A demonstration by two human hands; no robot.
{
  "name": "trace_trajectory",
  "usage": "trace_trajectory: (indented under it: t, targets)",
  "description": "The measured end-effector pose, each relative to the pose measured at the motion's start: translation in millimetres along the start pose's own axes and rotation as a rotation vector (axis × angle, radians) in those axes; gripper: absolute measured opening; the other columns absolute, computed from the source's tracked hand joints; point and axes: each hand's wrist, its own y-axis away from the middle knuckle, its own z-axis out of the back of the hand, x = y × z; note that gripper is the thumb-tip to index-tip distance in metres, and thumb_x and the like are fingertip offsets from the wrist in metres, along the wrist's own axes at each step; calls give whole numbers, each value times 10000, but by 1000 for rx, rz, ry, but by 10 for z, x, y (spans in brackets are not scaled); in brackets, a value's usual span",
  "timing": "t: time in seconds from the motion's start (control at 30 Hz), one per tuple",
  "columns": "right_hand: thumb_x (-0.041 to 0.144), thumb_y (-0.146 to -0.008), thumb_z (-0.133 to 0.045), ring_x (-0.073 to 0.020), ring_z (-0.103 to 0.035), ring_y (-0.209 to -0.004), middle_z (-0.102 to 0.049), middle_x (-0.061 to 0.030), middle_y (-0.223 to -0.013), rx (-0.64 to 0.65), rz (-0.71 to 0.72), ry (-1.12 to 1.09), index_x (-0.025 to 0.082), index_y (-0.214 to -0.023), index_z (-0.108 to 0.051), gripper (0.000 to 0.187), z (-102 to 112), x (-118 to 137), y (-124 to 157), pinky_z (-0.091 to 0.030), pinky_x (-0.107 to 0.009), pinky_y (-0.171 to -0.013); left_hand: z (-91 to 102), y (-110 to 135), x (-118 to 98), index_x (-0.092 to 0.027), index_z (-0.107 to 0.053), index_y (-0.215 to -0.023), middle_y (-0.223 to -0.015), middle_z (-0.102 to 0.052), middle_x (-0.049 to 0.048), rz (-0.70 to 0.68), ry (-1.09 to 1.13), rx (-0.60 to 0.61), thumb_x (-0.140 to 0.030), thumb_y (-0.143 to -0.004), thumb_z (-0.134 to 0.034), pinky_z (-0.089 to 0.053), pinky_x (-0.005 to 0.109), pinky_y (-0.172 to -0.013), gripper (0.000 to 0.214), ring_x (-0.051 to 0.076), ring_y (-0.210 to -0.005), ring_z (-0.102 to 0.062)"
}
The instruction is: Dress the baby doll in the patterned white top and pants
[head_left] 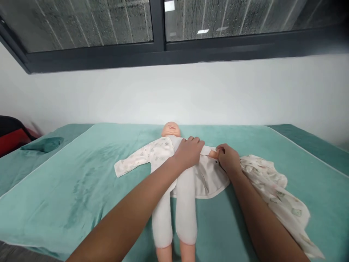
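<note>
Pinching the end of the cloth-bodied doll's [186, 196] bare forearm in the right hand [228, 159], with fingers drawn together! Laying the left hand [189, 152] over its shoulder and upper arm; gripping or merely resting, hard to tell from here. Face-up on the teal sheet [76, 182], with one sleeve of the printed shirt [160, 148] on, the other side spread open beneath. Looks like sleeve work, calling for a steady hold on that arm and free fingers for the open side. Beside the right forearm, crumpled printed cloth [286, 205].
</note>
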Motion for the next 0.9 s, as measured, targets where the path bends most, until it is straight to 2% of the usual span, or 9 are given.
trace_trajectory:
  t: [0.07,0.13,0.2,0.27,0.37,0.47,0.6,0.73,0.9]
  targets:
    - [280,-819,-463,-239,-623,-872,-707,-82,-950,-15,-30,-175,214,-934,-649,228,35,8,18,-448,-358,-774,-114,-287,-48,-179,-535,-1155,-1184,-591,119,-34,-77,107,-92,-837,-483,-421,398,-853,334,261,-1084,-530]
    - [352,-808,-530,-225,-639,-847,-715,-73,-941,18,-79,-482,211,-983,-630,246,84,40,32,-471,-346,-754,-194,-440,-63,-173,-540,-1129,-1163,-607,120,-50,-119,202,-116,-859,-487,-411,406,-868,281,260,-1072,-549]
    - [455,-820,-551,-218,-648,-824,-716,-76,-936,97,-128,-764,209,-1051,-598,341,119,82,41,-486,-333,-718,-216,-483,-26,-166,-553,-1078,-1105,-634,115,-63,-138,251,-144,-872,-490,-404,410,-872,216,257,-1037,-574]
    - [548,-851,-493,-209,-644,-788,-711,-72,-916,110,-181,-856,216,-1061,-581,402,119,121,54,-485,-317,-676,-169,-452,60,-166,-557,-1050,-1077,-647,112,-61,-136,225,-161,-858,-509,-407,398,-845,198,258,-1004,-588]
    - [551,-874,-438,-200,-608,-713,-692,-54,-825,79,-174,-557,226,-933,-605,371,49,168,92,-435,-298,-624,-18,-344,221,-168,-559,-1047,-1063,-652,112,-32,-138,133,-152,-819,-520,-405,378,-778,232,261,-957,-594]
    - [423,-787,-576,-198,-573,-707,-685,-45,-808,213,-14,-172,228,-826,-633,206,-47,198,137,-354,-291,-609,122,-231,325,-169,-578,-997,-1009,-660,116,-56,-207,130,-92,-786,-502,-385,374,-742,237,261,-911,-594]
    - [379,-744,-607,-190,-549,-687,-645,-5,-702,315,42,-146,230,-736,-611,149,-63,195,151,-342,-290,-615,199,-175,342,-175,-607,-914,-940,-669,121,-103,-298,212,-74,-771,-535,-361,381,-770,189,264,-906,-589]
    - [515,-798,-558,-175,-507,-621,-560,18,-626,193,-122,-541,234,-712,-530,295,69,216,176,-372,-286,-568,160,-231,319,-158,-642,-884,-925,-684,147,-38,-366,306,-125,-769,-607,-330,435,-859,125,306,-963,-575]
    - [536,-767,-649,-137,-448,-489,-486,58,-571,349,-271,-1098,247,-778,-479,335,229,388,284,-383,-270,-495,-75,-331,221,-118,-624,-1027,-1031,-666,184,164,-241,202,-122,-766,-610,-304,454,-939,262,319,-1043,-554]
